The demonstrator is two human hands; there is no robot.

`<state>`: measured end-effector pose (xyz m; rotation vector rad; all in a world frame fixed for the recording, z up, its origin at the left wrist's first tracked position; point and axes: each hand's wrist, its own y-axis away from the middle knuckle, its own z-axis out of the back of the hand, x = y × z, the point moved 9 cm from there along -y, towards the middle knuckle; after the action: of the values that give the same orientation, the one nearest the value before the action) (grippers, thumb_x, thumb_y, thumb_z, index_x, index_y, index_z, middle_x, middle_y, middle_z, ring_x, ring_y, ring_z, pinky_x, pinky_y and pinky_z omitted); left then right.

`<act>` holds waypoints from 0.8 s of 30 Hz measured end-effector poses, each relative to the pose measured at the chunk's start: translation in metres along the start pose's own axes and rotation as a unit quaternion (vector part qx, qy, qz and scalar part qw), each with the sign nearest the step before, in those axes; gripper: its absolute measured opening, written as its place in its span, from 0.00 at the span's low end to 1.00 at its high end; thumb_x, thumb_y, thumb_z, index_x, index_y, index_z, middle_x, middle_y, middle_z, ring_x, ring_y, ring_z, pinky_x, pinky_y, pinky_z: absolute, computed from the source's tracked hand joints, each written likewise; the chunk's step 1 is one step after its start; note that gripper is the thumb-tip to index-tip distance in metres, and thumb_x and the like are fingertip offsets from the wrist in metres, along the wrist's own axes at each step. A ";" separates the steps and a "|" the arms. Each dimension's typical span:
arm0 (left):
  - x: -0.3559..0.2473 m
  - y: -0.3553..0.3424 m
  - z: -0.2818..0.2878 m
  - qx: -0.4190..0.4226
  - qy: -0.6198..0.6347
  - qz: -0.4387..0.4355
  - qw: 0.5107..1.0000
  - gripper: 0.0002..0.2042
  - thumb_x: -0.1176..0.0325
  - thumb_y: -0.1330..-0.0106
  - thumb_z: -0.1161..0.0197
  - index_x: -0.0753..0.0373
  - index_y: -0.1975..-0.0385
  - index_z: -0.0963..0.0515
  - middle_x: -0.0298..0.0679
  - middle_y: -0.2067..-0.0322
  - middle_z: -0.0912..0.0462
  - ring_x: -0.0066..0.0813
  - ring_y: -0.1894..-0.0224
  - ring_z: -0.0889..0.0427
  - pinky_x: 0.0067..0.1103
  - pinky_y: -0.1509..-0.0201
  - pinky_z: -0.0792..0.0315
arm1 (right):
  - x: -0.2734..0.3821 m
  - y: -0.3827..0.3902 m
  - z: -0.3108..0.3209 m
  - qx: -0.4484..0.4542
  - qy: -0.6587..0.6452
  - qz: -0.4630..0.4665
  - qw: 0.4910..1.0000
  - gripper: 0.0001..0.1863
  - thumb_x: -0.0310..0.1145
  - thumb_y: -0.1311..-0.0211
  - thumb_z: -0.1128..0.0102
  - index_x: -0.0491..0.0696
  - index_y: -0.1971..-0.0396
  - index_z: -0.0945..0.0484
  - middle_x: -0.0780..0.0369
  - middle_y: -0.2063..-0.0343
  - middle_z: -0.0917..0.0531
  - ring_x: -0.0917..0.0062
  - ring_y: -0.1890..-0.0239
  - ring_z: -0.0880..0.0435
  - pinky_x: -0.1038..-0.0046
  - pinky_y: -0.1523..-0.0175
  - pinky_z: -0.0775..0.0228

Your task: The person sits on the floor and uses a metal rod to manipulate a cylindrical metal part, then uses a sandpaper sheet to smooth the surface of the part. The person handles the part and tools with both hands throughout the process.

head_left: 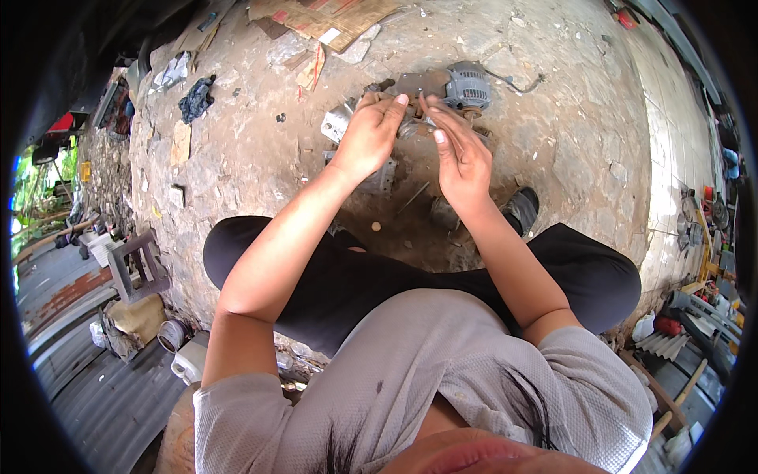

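My left hand is raised above metal parts on the ground. Its fingers are curled and its thumb points toward the right hand; whatever is inside the curl stays hidden. Close by on the right, my right hand is held with fingers stretched out and thumb apart, and I see nothing gripped in it. Just beyond the right fingers lies a grey finned motor housing, like an alternator. A silver metal bracket shows beside my left hand. Another grey metal part lies under the left wrist, partly covered.
A dark cable runs from the housing. Flattened cardboard lies at the far side, and a dark crumpled rag at the left. A thin rod lies before my feet. A grey frame stands left; tools and scrap crowd the right edge.
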<state>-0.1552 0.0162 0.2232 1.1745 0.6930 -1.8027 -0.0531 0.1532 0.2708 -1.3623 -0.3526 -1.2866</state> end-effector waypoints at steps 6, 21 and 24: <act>0.000 -0.001 0.002 -0.005 0.018 0.026 0.999 0.24 0.53 0.19 0.49 0.72 0.59 0.18 0.59 0.57 0.21 0.54 0.47 0.26 0.36 0.37 0.33 | -0.017 0.003 -0.009 0.038 0.027 -0.049 0.998 0.13 0.28 0.26 0.43 0.41 0.48 0.18 0.53 0.51 0.12 0.63 0.48 0.12 0.68 0.42 0.23; -0.001 0.002 -0.001 0.019 -0.014 0.016 1.000 0.25 0.52 0.18 0.52 0.71 0.50 0.19 0.56 0.55 0.21 0.48 0.47 0.25 0.33 0.37 0.34 | -0.023 0.003 -0.008 0.034 0.062 -0.057 0.996 0.12 0.27 0.27 0.43 0.43 0.48 0.17 0.54 0.49 0.13 0.61 0.46 0.13 0.65 0.41 0.23; -0.006 0.002 -0.001 0.031 -0.010 0.013 0.999 0.25 0.51 0.18 0.51 0.72 0.52 0.19 0.55 0.55 0.22 0.47 0.48 0.25 0.33 0.38 0.34 | -0.033 0.007 -0.013 0.093 0.046 -0.117 0.988 0.12 0.28 0.27 0.43 0.43 0.48 0.17 0.54 0.49 0.13 0.60 0.46 0.13 0.66 0.40 0.24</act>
<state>-0.1522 0.0185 0.2286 1.1980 0.6112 -1.8231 -0.0649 0.1550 0.2369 -1.1233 -0.5679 -1.4652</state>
